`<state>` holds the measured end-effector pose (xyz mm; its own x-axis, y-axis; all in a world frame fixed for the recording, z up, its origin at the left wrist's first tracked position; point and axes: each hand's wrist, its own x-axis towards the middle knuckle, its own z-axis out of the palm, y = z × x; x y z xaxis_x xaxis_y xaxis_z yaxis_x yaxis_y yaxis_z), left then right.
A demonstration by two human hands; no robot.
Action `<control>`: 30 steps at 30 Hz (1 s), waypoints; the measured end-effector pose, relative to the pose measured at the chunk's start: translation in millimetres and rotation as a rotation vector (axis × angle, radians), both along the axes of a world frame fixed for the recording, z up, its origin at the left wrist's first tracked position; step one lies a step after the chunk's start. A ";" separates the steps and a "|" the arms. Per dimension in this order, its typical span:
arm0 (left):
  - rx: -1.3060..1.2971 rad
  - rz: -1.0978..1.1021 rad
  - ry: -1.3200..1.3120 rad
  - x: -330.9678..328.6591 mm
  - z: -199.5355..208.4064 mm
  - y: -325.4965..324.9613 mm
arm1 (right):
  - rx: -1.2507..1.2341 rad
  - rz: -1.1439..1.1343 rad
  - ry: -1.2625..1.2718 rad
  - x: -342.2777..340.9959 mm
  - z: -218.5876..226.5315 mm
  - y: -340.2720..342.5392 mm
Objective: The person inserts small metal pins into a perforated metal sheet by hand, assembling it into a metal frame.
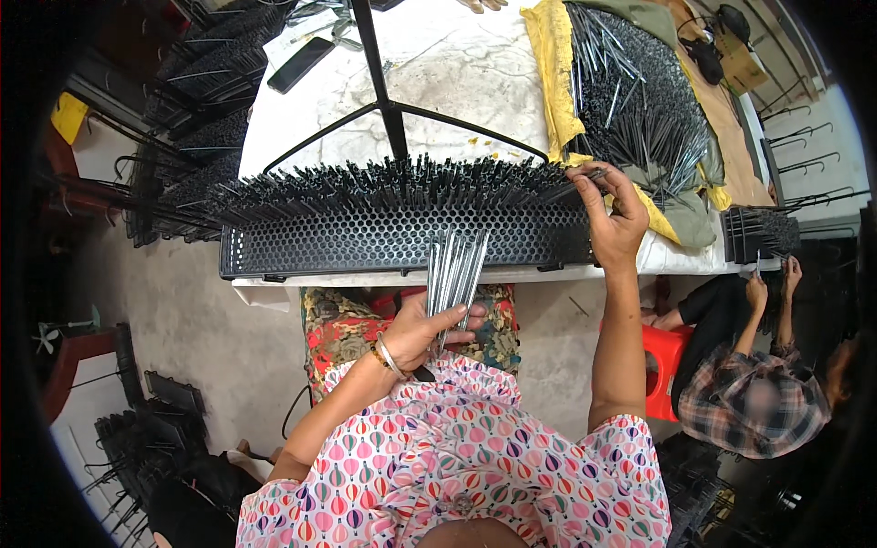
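Note:
A black perforated panel (365,239) lies in front of me along the table's near edge. Dense black bristle-like strips (393,183) stand up from its far part, while the near rows of holes are bare. My left hand (416,333) is closed around a bundle of thin shiny strips (452,279), whose tips reach over the panel's near edge. At the panel's right end, my right hand (617,210) pinches with thumb and forefinger beside the last bristles. Whatever lies between those fingertips is small and dark, too little shown to name.
A black metal frame (391,128) rises behind the panel. Beyond it are a phone (301,66) on the white-covered table (438,55) and a yellow-edged sack (553,82) of loose strips (630,91). At right, another person (758,393) works near a red stool (660,365).

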<state>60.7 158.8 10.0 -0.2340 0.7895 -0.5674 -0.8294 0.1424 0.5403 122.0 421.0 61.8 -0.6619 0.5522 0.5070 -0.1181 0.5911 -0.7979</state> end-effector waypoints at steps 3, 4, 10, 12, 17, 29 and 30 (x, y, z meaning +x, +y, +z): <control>0.020 -0.010 -0.016 0.5 0.3 0.6 | 0.002 0.040 -0.016 -1.0 -5.7 0.7; 0.032 -0.010 -0.016 0.7 0.8 1.2 | 0.032 0.048 -0.034 -2.8 -9.4 -0.2; 0.003 -0.001 0.017 0.3 -1.2 2.7 | 0.044 0.000 -0.013 -2.9 -12.5 -5.4; -0.010 0.017 0.015 0.6 -2.2 2.3 | 0.032 -0.007 -0.018 -2.7 -13.8 -5.5; 0.015 0.022 0.053 0.8 3.6 2.0 | 0.216 -0.015 -0.065 -3.8 -17.8 -8.0; -0.021 0.046 0.033 0.9 3.2 3.3 | 0.684 -0.030 -0.064 -3.5 -6.4 -20.6; -0.024 0.050 0.032 1.1 0.7 3.2 | 0.665 -0.051 -0.046 0.7 -3.3 -26.3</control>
<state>61.8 162.0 10.7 -0.2911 0.7627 -0.5775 -0.8182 0.1144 0.5635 122.7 394.7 58.5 -0.6721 0.1626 0.7224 -0.0518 0.9629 -0.2649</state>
